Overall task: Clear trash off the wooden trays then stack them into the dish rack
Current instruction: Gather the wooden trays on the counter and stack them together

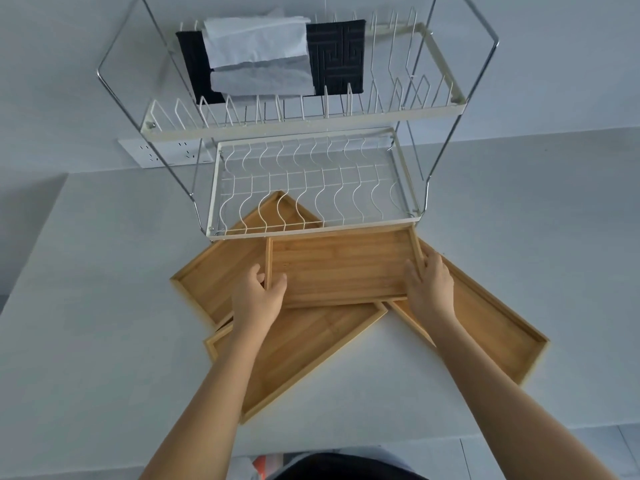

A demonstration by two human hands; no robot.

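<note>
Several wooden trays lie overlapping on the white counter in front of a two-tier white wire dish rack. The top tray sits just before the rack's lower tier. My left hand grips its left rim and my right hand grips its right rim. Beneath it a left tray reaches partly under the rack, a middle tray points toward me, and a right tray angles to the right. All trays look bare, with no trash on them.
The rack's upper tier holds a black cloth and white paper towels. A wall socket strip sits behind the rack at left. The counter's front edge runs near my body.
</note>
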